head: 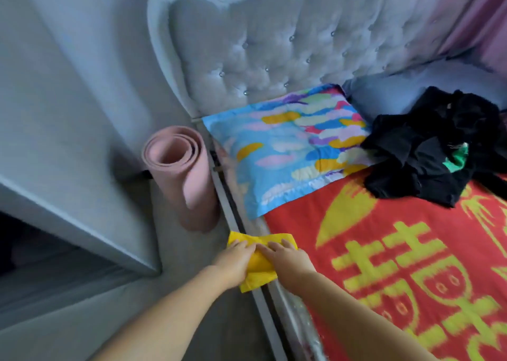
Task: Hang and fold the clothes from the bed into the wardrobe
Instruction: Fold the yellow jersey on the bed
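Right now both hands are down on one small yellow garment [259, 262] at the near edge of the bed [356, 223], and it looks like a fold in progress. The left hand [236, 262] lies on the cloth's left side with fingers fairly straight, pressing rather than gripping; the right hand [288, 259] lies flat on the right side, fingers spread forward, also pressing. Working it against the mattress edge makes sense: a firm surface lets the palms flatten the crease, and one corner of the cloth hangs just over the bed frame toward the floor.

Further up the bed, a heap of black clothes [428, 146] with a flash of green in it waits, crumpled near the headboard [274, 45]. It sits partly on the colourful pillow [279, 146] and partly on the red and yellow bedspread [411, 264], well apart from the hands. My guess is that pile is still to be sorted.

Counting up: one yellow piece in hand, one dark heap whose separate items I cannot tell apart, one patterned pillow with a second grey-blue pillow [406, 86] behind it, and one rolled pink mat [183, 174] standing on the floor beside the bed. At lower left a pale panel edge [82, 223] shows, possibly the wardrobe, though that is uncertain.
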Motion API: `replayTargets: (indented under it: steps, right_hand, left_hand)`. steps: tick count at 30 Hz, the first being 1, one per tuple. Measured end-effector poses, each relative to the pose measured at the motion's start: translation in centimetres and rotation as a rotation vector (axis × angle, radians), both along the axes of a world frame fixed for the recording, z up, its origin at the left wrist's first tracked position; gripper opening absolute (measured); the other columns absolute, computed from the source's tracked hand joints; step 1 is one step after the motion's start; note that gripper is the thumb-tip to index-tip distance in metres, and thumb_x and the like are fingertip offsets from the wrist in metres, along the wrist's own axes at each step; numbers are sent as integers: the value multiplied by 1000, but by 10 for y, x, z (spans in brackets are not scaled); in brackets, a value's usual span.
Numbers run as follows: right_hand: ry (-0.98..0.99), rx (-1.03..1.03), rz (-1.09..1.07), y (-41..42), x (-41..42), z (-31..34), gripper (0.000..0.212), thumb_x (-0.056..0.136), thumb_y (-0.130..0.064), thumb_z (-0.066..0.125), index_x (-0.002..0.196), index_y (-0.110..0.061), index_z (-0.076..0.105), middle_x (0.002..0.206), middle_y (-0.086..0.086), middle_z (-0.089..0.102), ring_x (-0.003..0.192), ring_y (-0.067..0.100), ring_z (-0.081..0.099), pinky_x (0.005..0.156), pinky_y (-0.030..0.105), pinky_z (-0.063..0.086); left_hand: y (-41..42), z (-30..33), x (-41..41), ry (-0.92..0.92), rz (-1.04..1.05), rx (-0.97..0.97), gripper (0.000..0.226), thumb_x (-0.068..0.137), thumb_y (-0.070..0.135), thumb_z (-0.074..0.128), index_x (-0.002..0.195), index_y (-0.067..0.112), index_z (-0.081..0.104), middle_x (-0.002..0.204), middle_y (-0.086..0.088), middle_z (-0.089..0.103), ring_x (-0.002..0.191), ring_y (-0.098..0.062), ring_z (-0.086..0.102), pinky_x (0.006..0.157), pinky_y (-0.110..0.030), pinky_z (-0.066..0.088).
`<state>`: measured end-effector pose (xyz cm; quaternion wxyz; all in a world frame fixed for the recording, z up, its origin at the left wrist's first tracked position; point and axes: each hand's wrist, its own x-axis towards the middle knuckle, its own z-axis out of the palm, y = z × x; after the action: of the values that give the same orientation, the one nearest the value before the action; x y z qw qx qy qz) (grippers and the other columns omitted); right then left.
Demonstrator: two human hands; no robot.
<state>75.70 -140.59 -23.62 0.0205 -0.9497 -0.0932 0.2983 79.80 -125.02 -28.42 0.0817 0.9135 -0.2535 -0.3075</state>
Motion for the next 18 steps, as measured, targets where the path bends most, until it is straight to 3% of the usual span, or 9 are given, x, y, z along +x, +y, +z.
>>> replayTargets:
  steps: [3,7,11,18]
  right_hand:
    - [12,-16,134,101,12,-6,67,97,-11,42,152,-34,11,151,1,30,143,30,22,94,44,44]
    - [47,-11,265,252,19,-23,73,93,-13,52,152,-33,12,149,0,32,142,30,24,95,44,45]
    - [56,62,430,414,22,-37,71,94,-10,51,152,-30,15,146,2,36,138,31,28,92,43,46]
    - [90,103,582,568,33,-76,65,95,-7,47,150,-30,22,147,1,38,131,30,41,91,40,45]
  left_hand:
    - [102,-15,-4,29,99,-17,64,90,17,52,149,18,26,149,-8,34,141,-27,26,113,-36,28]
    - [258,-35,-17,62,233,1,63,88,18,55,146,20,31,142,-8,41,134,-27,37,108,-37,36]
    - [422,-35,-44,93,430,9,58,88,12,43,143,24,33,143,-5,40,132,-27,41,105,-39,40]
    - [565,-53,-61,153,607,78,50,89,10,44,138,21,42,137,-7,49,121,-30,51,95,-40,48]
